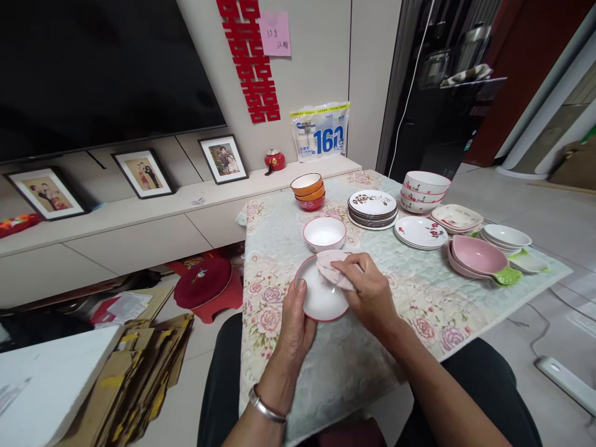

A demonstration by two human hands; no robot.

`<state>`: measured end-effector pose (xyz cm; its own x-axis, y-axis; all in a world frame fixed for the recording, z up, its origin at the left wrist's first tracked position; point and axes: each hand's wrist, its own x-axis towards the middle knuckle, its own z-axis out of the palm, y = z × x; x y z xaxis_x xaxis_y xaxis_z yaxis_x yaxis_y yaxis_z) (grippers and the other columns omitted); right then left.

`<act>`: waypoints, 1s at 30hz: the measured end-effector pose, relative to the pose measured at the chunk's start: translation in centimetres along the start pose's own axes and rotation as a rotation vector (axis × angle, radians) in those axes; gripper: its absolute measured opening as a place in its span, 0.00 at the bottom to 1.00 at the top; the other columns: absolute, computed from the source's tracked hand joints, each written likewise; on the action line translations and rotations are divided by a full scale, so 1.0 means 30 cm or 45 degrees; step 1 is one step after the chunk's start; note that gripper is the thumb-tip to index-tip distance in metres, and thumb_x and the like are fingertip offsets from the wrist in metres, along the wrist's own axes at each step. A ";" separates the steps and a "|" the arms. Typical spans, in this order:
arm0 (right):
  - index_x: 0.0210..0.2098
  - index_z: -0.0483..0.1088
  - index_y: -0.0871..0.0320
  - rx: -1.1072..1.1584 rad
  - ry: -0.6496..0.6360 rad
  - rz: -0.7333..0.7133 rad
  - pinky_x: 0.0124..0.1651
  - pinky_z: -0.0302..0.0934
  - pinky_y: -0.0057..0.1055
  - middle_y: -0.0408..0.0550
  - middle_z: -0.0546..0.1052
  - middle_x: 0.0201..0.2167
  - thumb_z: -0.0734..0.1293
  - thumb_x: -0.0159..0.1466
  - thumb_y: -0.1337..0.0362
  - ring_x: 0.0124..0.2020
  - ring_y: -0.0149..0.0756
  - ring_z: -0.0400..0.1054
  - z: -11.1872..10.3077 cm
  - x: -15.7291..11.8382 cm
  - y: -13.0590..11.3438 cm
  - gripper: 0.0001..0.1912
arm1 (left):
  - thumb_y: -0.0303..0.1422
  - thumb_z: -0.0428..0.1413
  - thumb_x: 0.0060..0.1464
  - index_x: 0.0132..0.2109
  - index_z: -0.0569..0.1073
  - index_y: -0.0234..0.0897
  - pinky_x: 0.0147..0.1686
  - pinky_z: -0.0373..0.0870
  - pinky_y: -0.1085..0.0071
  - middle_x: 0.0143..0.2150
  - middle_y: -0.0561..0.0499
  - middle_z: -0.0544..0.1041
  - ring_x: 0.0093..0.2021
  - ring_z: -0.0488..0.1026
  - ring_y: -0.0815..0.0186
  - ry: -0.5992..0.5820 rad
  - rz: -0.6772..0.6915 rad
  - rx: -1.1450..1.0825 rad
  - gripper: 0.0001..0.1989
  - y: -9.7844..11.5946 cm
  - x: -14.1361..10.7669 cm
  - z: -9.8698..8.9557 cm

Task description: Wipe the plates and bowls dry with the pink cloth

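Note:
My left hand (297, 313) grips a white bowl (321, 301) with a red rim by its near left side, thumb over the edge. The bowl is tilted so its inside faces me. In my right hand (367, 285) is a bunched pale pink cloth (333, 268), pressed against the bowl's far rim and inner wall. Just beyond stands another white bowl (325, 232) with a red rim, upright on the floral tablecloth (274, 310). The fingertips of my left hand under the bowl are hidden.
Stacked orange and red bowls (308, 186), dark-edged plates (372, 205), flowered plates (421, 231), tall white bowls (426, 183) and pink leaf-shaped dishes (479, 254) fill the far and right table. Flattened cardboard (135, 372) and a red stool (205, 285) are on the left.

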<state>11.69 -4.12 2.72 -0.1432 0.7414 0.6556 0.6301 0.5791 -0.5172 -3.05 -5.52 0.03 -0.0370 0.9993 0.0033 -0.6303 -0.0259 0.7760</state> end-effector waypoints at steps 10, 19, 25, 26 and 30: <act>0.46 0.69 0.63 -0.224 -0.560 0.190 0.44 0.67 0.38 0.59 0.74 0.43 0.61 0.57 0.79 0.43 0.45 0.70 0.107 -0.030 -0.037 0.18 | 0.42 0.64 0.52 0.56 0.71 0.37 0.58 0.66 0.61 0.54 0.43 0.77 0.54 0.74 0.56 0.049 0.026 0.129 0.26 -0.018 -0.012 -0.006; 0.47 0.68 0.58 0.891 -0.670 0.415 0.47 0.64 0.33 0.47 0.76 0.40 0.63 0.58 0.73 0.43 0.39 0.70 0.099 -0.013 -0.048 0.18 | 0.44 0.63 0.53 0.56 0.71 0.39 0.52 0.68 0.66 0.50 0.46 0.78 0.49 0.76 0.60 0.097 0.093 0.199 0.26 -0.030 -0.007 -0.029; 0.38 0.69 0.60 0.117 -0.950 -0.108 0.42 0.61 0.36 0.50 0.71 0.36 0.60 0.58 0.76 0.37 0.39 0.62 0.046 -0.009 -0.058 0.12 | 0.43 0.62 0.55 0.48 0.71 0.37 0.38 0.70 0.72 0.37 0.51 0.77 0.35 0.75 0.67 0.165 0.068 0.057 0.19 -0.009 -0.008 -0.015; 0.38 0.69 0.60 0.045 -0.971 -0.152 0.43 0.61 0.37 0.50 0.70 0.37 0.60 0.57 0.77 0.39 0.39 0.62 0.034 -0.009 -0.057 0.12 | 0.43 0.62 0.55 0.47 0.71 0.36 0.37 0.70 0.72 0.36 0.52 0.77 0.35 0.75 0.67 0.165 0.066 0.043 0.18 -0.008 -0.007 -0.015; 0.45 0.68 0.60 0.032 -0.970 -0.262 0.50 0.61 0.38 0.54 0.69 0.48 0.63 0.53 0.77 0.48 0.42 0.61 0.010 -0.016 -0.059 0.20 | 0.44 0.61 0.56 0.47 0.72 0.34 0.39 0.70 0.70 0.37 0.49 0.77 0.37 0.75 0.66 0.167 0.029 -0.008 0.19 -0.003 0.003 -0.019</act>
<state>10.42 -5.40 3.15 -0.7442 0.6413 0.1869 0.5182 0.7308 -0.4444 -3.43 -5.46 -0.40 -0.1523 0.9864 -0.0616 -0.6330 -0.0495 0.7725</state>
